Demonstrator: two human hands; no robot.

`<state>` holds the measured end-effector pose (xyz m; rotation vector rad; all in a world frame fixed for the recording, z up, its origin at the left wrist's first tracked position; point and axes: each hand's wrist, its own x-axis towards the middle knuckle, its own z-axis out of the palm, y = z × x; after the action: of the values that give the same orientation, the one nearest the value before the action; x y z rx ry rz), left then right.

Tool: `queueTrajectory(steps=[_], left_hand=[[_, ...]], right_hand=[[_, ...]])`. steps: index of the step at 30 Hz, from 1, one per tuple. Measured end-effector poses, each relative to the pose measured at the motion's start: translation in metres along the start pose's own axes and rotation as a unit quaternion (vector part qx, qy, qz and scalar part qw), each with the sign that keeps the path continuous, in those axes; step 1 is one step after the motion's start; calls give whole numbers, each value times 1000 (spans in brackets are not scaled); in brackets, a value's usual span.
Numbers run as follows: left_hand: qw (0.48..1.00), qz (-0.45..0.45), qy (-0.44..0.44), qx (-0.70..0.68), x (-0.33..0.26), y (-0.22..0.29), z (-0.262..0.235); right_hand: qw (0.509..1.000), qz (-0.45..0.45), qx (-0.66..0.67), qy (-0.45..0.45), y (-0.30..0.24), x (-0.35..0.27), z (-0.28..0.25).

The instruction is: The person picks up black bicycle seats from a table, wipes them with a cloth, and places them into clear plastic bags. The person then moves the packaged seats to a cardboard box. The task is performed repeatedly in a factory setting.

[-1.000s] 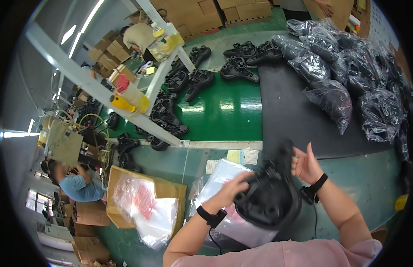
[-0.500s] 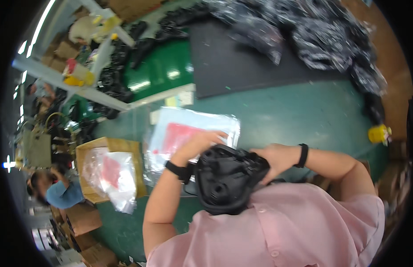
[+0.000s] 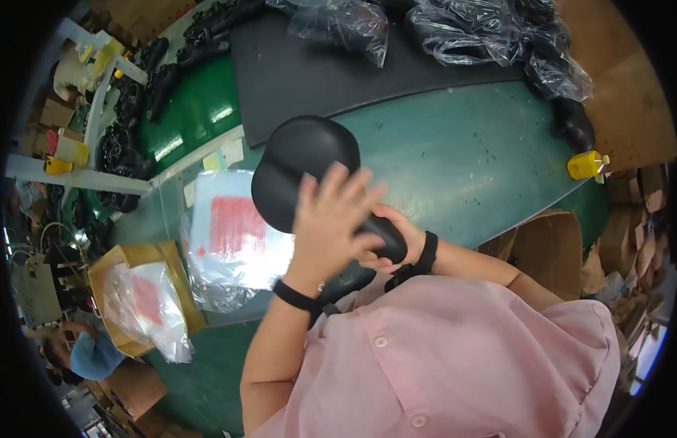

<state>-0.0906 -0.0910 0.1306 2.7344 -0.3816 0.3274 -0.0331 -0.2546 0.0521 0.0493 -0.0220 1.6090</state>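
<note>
A black bicycle saddle [image 3: 298, 157] is held up in front of me, its smooth top showing. The wide rear end points up and left, the narrow nose toward my right side. My right hand [image 3: 398, 239] grips the nose, with fingers wrapped round it. Over the saddle's middle is my left hand [image 3: 335, 212], its fingers spread and slightly blurred. Whether it touches the surface I cannot tell. A stack of clear plastic bags with a red printed patch [image 3: 236, 226] lies on the green table just left of the saddle.
A cardboard box [image 3: 105, 270] with plastic bags stands at the left table edge. A black mat [image 3: 302, 69] covers the back, with plastic-wrapped black items [image 3: 462, 33] on it. A yellow bottle [image 3: 586, 165] stands at the right edge. A person in blue [image 3: 94, 354] is far left.
The saddle has turned over from its hollow underside to its smooth top and moved away from my body. My left hand has come off its edge and spread over it. The view has shifted.
</note>
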Motion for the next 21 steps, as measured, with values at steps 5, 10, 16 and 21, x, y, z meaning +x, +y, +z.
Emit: queueTrajectory(steps=[5, 10, 16, 21], left_hand=[[898, -428, -77, -64, -94, -161, 49], [941, -331, -36, 50, -126, -68, 97], [920, -370, -94, 87, -123, -61, 137], [931, -357, -16, -69, -134, -102, 124]], right_hand=[[955, -28, -184, 229, -14, -33, 0], [427, -140, -735, 508, -48, -48, -20], [465, -86, -708, 525, -54, -31, -66], [782, -120, -383, 477, -60, -16, -82]])
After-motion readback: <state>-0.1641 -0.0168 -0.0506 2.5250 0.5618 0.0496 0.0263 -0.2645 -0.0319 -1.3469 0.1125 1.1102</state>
